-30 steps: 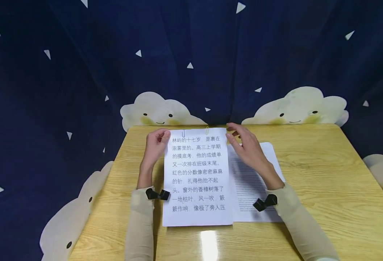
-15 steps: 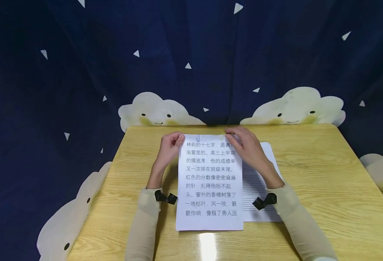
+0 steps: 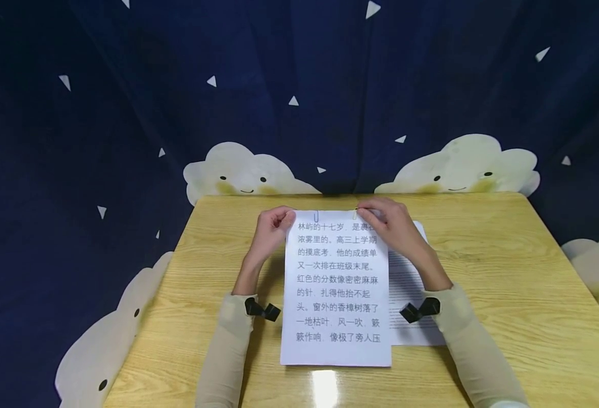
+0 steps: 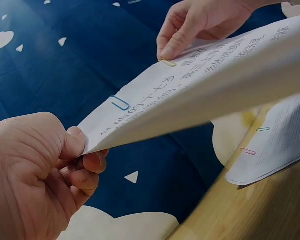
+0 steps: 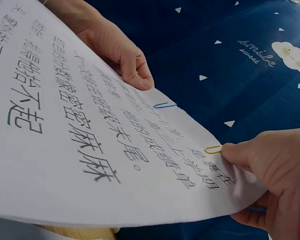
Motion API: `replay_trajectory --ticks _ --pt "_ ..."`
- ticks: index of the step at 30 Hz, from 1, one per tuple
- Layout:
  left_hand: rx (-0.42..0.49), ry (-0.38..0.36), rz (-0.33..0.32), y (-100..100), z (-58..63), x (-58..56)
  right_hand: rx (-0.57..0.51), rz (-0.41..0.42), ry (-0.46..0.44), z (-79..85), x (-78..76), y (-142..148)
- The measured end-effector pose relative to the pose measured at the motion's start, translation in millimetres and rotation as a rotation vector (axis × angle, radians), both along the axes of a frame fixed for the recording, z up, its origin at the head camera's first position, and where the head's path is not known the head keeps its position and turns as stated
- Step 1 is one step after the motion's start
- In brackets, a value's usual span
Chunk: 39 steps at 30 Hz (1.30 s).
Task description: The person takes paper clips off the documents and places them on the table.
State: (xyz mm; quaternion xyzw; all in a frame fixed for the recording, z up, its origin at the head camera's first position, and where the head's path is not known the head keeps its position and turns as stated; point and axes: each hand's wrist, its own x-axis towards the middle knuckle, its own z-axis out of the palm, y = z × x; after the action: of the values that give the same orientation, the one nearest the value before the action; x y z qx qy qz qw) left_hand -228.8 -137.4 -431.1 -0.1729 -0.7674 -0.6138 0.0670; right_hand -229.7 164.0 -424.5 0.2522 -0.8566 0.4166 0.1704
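A white rectangular paper printed with large black Chinese characters [image 3: 337, 283] is held up over the pale wood-grain table [image 3: 503, 272], smooth and gently bowed; I cannot tell how many sheets it has. The left hand [image 4: 35, 170] pinches its top-left corner between thumb and curled fingers. At the top edge, the right hand [image 5: 280, 170] pinches the end of a yellow looped-wire paper clip [image 5: 213, 149], its lower fingers curled behind the paper. A blue looped-wire paper clip [image 4: 121, 103] sits on that edge between the 2 hands.

The left wrist view shows a green wire clip [image 4: 263, 129] and a pink wire clip [image 4: 248, 151] on the white round-cornered paper with small print [image 3: 415, 306]; in the head view, the raised paper and right arm cover much of it. Beyond hangs a dark blue cloth [image 3: 330, 56] with white triangles and clouds.
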Motion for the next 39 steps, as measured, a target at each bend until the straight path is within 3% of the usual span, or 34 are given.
replay_trajectory --ticks 5,11,21,39 --pt "-0.016 -0.002 -0.002 2 -21.7 -12.7 0.001 0.004 -0.002 -0.8 -0.6 3" --pt "-0.003 0.02 0.011 5 -30.1 -15.0 0.009 0.02 -0.005 -0.3 -2.1 7" --pt "-0.006 0.047 0.011 9 -32.9 -15.5 0.038 0.053 -0.029 -1.1 -3.4 10" --pt "0.003 0.032 0.017 12 -36.0 -18.0 0.051 0.043 -0.033 -2.1 -4.7 9"
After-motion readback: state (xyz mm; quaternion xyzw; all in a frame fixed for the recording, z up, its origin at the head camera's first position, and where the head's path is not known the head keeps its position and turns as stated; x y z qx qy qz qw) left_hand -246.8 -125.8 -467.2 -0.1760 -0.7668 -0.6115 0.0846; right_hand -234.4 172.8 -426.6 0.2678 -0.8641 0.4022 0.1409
